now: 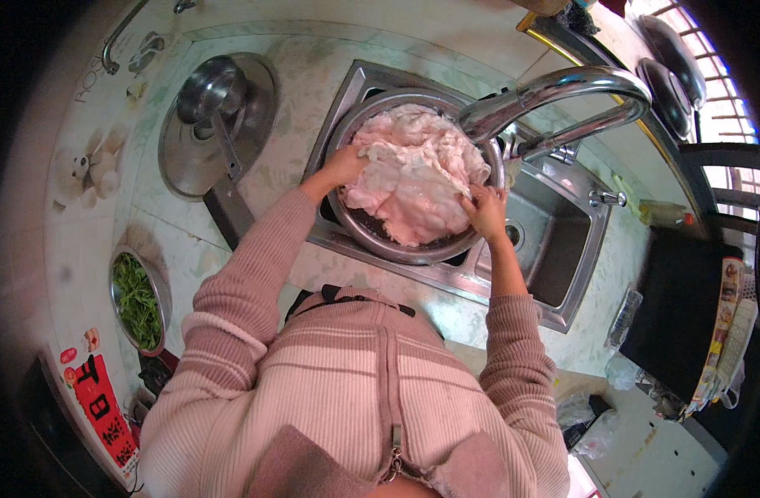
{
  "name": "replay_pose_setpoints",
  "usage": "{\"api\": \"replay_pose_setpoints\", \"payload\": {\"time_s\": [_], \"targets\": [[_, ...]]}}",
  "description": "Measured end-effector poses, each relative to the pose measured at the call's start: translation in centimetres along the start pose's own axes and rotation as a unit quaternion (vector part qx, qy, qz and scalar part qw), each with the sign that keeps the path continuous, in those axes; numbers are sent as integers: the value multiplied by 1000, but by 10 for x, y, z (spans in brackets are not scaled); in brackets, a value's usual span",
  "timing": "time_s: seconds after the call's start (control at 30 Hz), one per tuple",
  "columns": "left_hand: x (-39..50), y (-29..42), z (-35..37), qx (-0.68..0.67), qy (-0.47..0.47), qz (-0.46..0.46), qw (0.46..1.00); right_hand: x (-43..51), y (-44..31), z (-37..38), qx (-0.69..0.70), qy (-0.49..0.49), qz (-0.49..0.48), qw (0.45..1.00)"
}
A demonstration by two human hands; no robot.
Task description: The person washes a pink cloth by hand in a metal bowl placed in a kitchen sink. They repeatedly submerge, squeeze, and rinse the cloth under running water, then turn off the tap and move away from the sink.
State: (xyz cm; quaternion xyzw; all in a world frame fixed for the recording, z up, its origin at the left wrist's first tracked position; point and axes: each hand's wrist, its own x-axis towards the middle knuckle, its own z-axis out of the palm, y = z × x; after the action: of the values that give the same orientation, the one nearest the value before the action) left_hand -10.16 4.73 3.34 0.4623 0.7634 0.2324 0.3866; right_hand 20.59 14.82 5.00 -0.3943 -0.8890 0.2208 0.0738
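Observation:
A large heap of pale pink, wet, folded material [417, 180], which looks like raw animal fat or offal, fills a round metal basin [411, 254]. The basin rests over the left bowl of a stainless steel double sink [355, 81]. At the heap's left edge, my left hand [346, 167] grips a fold of it. My right hand [487, 208] pinches the heap's right edge near the basin's rim. A curved chrome faucet [579, 81] reaches over the basin's upper right.
The right sink bowl [551, 230] lies beside the basin. On the left counter are a metal lid [174, 155] bearing a metal ladle [212, 93], a cleaver-like dark blade [229, 208] and a bowl of leafy greens [137, 305]. A black box-like object [672, 317] stands right.

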Motion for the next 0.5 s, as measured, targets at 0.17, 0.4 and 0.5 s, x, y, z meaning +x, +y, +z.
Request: {"api": "replay_pose_setpoints", "payload": {"time_s": [0.17,0.4,0.5], "targets": [[-3,-5,-8,-34,-66,59,996,10,-5,5,116,-26,-14,993],[-18,27,-13,-307,16,196,931,24,-31,4,292,-69,-19,954],[-10,37,-29,-87,-124,134,979,27,-32,5,274,-90,-27,957]]}}
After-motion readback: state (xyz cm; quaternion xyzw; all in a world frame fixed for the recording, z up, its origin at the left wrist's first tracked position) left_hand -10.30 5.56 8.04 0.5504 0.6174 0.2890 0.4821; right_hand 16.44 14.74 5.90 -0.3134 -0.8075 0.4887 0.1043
